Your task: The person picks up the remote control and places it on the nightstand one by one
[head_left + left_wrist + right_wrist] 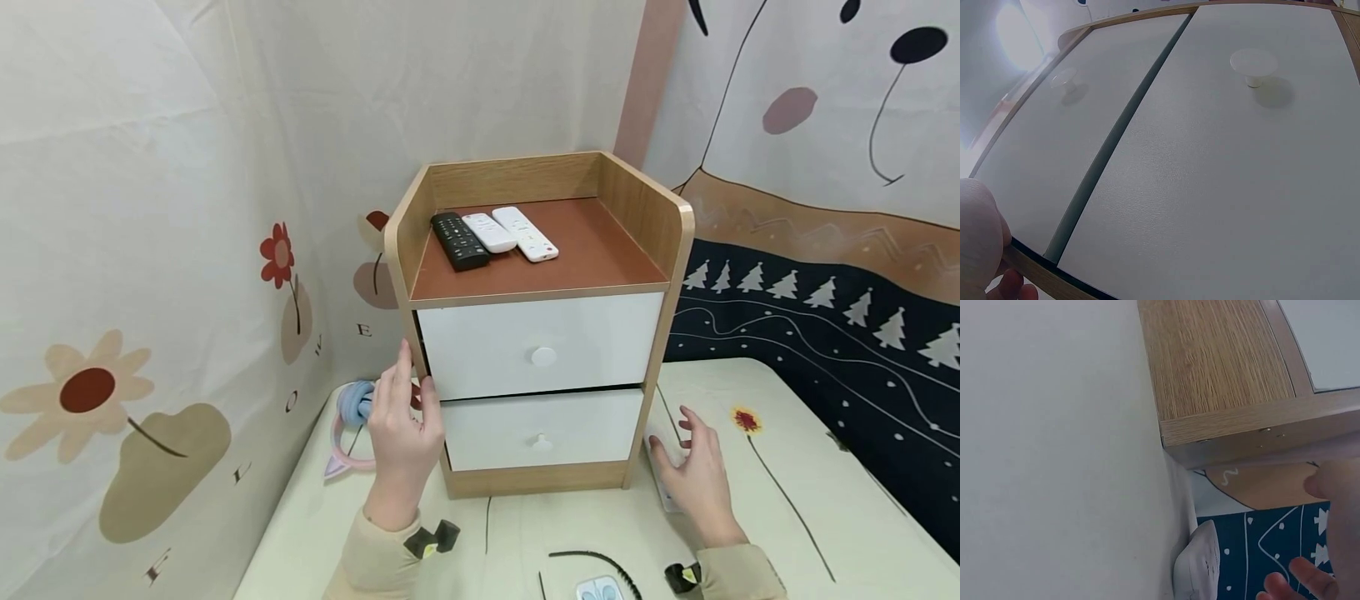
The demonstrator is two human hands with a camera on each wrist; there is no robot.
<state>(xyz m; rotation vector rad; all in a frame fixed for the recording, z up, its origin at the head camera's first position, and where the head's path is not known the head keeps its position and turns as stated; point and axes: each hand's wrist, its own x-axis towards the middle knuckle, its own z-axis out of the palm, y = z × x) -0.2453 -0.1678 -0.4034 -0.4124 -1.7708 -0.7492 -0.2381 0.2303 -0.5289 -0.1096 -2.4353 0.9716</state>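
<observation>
A small wooden cabinet (536,473) with two white drawers stands on the table. My left hand (405,425) touches its left front edge, thumb at the front and fingers along the outer side. In the left wrist view the same hand (982,244) is partly cut off beside the white drawer fronts (1166,162). To the right of the cabinet, my right hand (697,479) hovers with fingers spread and loosely bent, holding nothing. A white object (666,487) lies partly hidden behind it; its rounded end (1197,565) shows in the right wrist view.
On the cabinet top lie a black remote control (459,242) and two white remote controls (489,232) (527,235). A blue and pink looped item (352,417) sits left of the cabinet. A clear-lidded case (598,588) with pale blue earphones is near the front. Patterned cloth walls (187,208) stand behind.
</observation>
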